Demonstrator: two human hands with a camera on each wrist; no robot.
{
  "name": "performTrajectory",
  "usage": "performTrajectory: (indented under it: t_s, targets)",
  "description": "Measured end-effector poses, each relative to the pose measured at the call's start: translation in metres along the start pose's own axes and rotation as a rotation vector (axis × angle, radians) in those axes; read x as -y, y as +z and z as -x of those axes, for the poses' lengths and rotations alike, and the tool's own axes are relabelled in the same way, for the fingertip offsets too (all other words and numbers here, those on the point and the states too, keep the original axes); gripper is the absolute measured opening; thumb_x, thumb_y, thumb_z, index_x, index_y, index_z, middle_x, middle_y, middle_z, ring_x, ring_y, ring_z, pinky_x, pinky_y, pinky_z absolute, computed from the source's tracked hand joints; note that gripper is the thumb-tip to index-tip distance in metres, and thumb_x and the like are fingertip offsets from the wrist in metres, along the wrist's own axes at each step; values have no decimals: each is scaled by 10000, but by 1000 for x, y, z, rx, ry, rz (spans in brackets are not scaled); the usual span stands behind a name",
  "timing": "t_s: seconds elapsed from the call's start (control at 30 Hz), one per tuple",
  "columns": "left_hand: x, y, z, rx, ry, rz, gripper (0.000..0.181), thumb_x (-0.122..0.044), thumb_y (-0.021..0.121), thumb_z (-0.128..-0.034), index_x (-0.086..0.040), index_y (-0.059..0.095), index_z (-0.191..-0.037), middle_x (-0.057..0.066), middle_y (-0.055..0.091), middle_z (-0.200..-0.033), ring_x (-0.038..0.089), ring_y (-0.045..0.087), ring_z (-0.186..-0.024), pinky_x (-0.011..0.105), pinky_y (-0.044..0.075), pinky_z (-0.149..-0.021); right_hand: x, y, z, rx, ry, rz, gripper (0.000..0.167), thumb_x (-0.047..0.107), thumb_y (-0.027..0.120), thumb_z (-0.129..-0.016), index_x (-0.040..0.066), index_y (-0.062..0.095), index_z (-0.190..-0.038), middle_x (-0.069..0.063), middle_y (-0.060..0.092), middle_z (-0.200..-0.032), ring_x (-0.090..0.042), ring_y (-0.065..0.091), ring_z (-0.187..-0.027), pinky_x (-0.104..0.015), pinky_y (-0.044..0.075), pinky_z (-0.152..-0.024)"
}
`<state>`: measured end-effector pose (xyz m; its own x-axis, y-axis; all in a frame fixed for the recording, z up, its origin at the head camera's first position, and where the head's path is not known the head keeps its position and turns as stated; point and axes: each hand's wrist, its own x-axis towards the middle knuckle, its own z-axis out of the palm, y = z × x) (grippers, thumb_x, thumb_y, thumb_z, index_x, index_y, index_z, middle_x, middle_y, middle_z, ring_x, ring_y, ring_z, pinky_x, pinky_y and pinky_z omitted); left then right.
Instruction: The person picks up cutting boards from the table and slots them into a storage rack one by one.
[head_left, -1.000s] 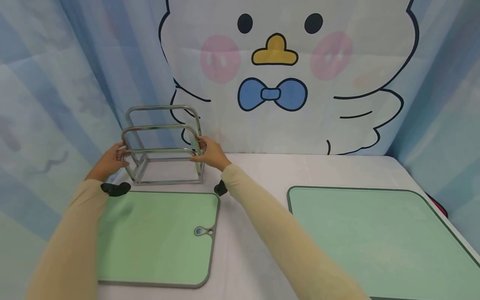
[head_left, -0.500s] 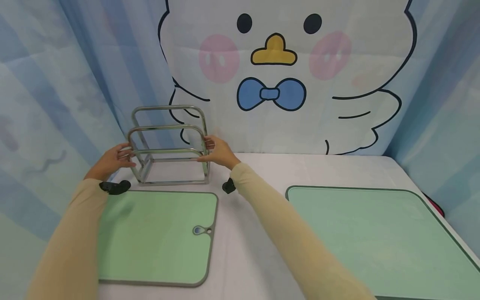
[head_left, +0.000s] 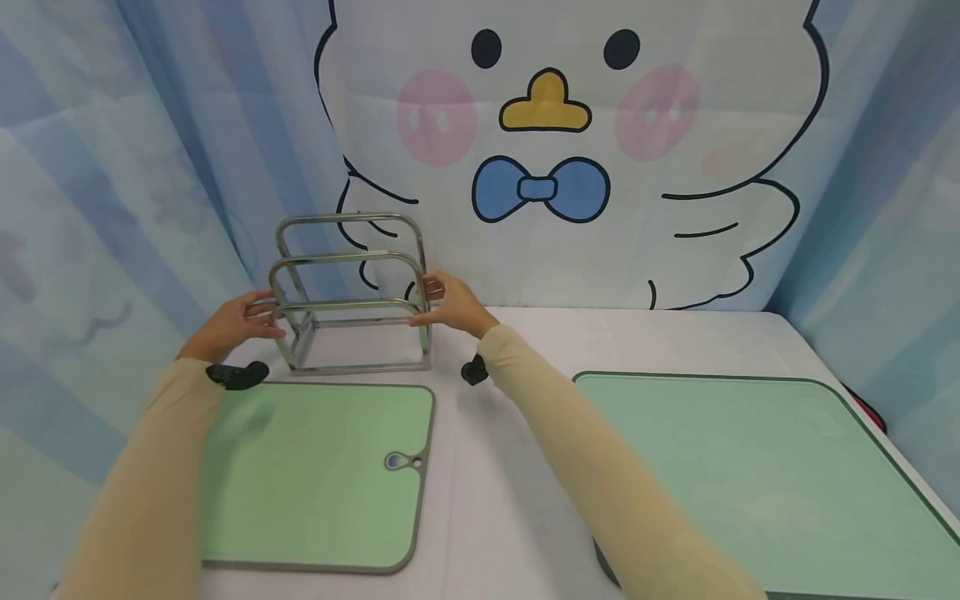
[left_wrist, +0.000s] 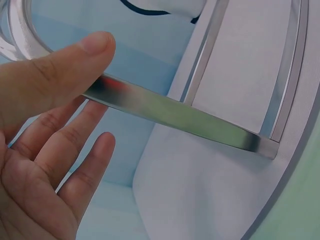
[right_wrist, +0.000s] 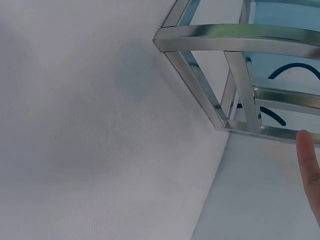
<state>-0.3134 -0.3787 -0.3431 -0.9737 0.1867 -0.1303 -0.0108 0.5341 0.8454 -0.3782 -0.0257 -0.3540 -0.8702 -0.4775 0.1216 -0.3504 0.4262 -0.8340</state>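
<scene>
A shiny metal rack (head_left: 362, 368) with several rounded upright loops stands at the back left of the white table. My left hand (head_left: 232, 325) grips its left side; in the left wrist view the thumb (left_wrist: 85, 55) lies over a flat metal bar (left_wrist: 190, 120), the other fingers on its far side. On the rack's right side my right hand (head_left: 459, 307) holds the front loops between thumb and fingers. Only one fingertip (right_wrist: 304, 142) of it shows in the right wrist view, at a lower bar; the rest is out of frame.
A green cutting board (head_left: 315, 475) with a grey rim lies in front of the rack. At the right is a larger pale green board (head_left: 750, 483) with a dark rim, partly behind my right sleeve. A printed curtain (head_left: 540, 267) hangs behind the table (head_left: 510, 350).
Both hands have shifted the rack to the right in small steps, keeping hold of its sides. The two boards have stayed in place.
</scene>
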Motion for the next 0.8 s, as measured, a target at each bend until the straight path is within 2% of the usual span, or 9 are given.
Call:
performTrajectory:
  t_s: [0.33, 0.6, 0.8]
  targets:
    - [-1, 3, 0, 31, 20, 36, 910, -112, 626, -900, -17, -50, -1501, 263, 54, -1553, 429, 111, -1420, 576, 244, -1112, -5, -4, 3, 6, 8, -9, 770, 207, 837, -704, 54, 440, -1345, -99, 550, -1268, -238, 516, -1199, -362, 436, -1036]
    - [-3, 8, -3, 70, 40, 48, 873, -85, 579, -925, 17, -80, -1488, 265, -29, -1553, 458, 63, -1415, 589, 197, -1121, -9, -9, 5, 19, -19, -21, 717, 180, 831, -709, 53, 452, -1304, -101, 542, -1254, -241, 521, -1181, -366, 446, -1021]
    - [-2, 11, -6, 76, 35, 55, 868, -84, 574, -928, -2, -80, -1493, 241, -38, -1561, 447, 41, -1423, 587, 193, -1125, -10, -14, 8, 30, -16, -35, 717, 167, 826, -713, 49, 441, -1306, -112, 532, -1261, -252, 511, -1187, -389, 435, -1034]
